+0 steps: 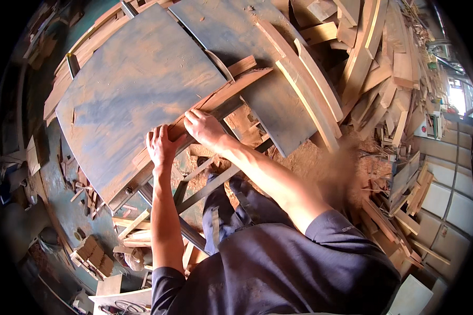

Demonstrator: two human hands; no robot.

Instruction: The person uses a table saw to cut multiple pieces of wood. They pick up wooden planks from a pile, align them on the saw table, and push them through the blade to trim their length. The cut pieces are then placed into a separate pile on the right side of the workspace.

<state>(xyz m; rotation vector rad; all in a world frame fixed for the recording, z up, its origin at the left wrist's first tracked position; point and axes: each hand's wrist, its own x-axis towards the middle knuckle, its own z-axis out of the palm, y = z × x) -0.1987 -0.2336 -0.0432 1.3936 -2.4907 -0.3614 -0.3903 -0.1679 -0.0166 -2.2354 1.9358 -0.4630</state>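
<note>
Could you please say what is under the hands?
The left hand and right hand rest on a wooden strip along an edge of the metal table. The wood beneath them is covered.

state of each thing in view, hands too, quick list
left hand: fingers bent over wooden strip
right hand: fingers bent over the same strip
wooden strip: held along the metal table's near edge
metal table: dusted with sawdust
wood pile: loosely heaped, pieces overlapping
</note>
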